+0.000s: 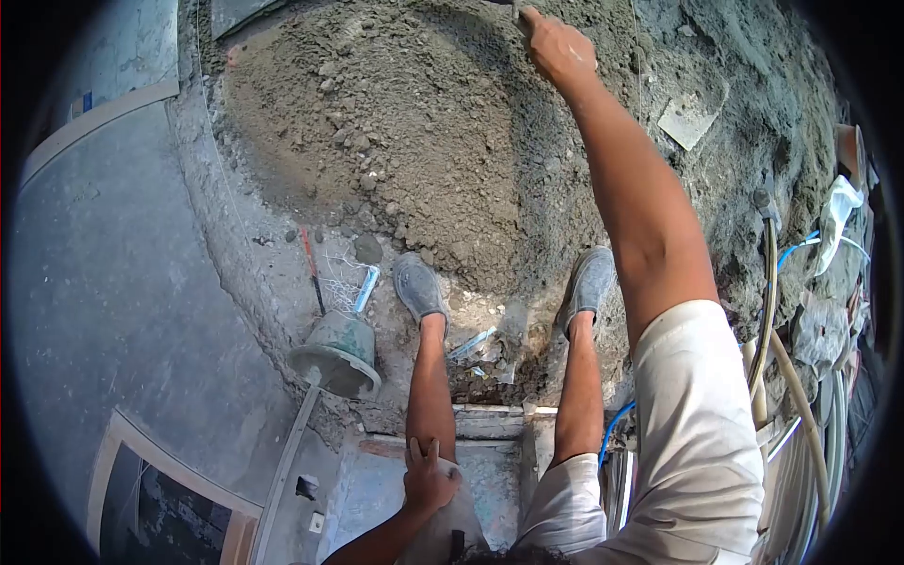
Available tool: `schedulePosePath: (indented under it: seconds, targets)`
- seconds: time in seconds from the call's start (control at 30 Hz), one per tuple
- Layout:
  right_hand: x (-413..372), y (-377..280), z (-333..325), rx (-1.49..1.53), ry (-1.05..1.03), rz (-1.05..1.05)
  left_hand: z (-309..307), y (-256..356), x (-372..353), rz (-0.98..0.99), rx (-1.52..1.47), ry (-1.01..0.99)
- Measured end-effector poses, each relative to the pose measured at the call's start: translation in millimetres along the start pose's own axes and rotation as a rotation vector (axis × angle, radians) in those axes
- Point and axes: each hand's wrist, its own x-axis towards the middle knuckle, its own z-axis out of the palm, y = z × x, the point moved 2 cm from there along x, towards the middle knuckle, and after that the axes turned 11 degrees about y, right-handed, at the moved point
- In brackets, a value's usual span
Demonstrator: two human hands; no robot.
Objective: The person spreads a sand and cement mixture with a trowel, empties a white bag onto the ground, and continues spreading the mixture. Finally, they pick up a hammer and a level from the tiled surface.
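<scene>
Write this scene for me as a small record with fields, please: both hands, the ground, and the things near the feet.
right hand: fingers closed on a tool, mostly outside the picture
left hand: resting on the left leg, nothing visible in it
ground: loose, crumbly pile in front of the shoes
left of shoes: bucket, tangled white string, red stick

We are wearing a pale cream shirt (673, 537), its wrinkled short sleeve (699, 377) ending above the right elbow. Greyish legwear (568, 499) is reaching about our knees, and dusty grey slip-on shoes (419, 285) are covering our feet. Our right hand (560, 49) is bearing a whitish smear.
</scene>
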Motion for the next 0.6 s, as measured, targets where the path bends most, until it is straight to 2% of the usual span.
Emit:
schedulePosePath:
  seconds: [0.07,0.13,0.17,0.23,0.37,0.47,0.53,0.6]
  targets:
    - [12,-35,7,-0.054,0.035,-0.019,-1,-6,0,-0.008,0.007,-0.015]
    - [12,-63,4,-0.017,-0.103,0.076,2,-11,1,0.050,-0.042,0.031]
    - [-5,-50,49,0.023,0.191,-0.122,1,-12,-1,0.047,-0.052,0.020]
    - [-34,-48,47,-0.089,-0.043,-0.170,-5,-12,2,0.041,-0.086,0.040]
    - [-94,9,26,-0.256,-0.336,-0.422,-11,-13,4,0.027,-0.111,0.005]
    - [-97,25,-4,-0.303,-0.338,-0.580,-13,-14,8,0.002,-0.136,-0.013]
    - [-66,12,7,-0.261,-0.386,-0.427,-13,-16,6,-0.003,-0.141,-0.012]
    - [-20,-24,28,-0.090,-0.160,-0.349,-7,-19,4,0.010,-0.146,-0.009]
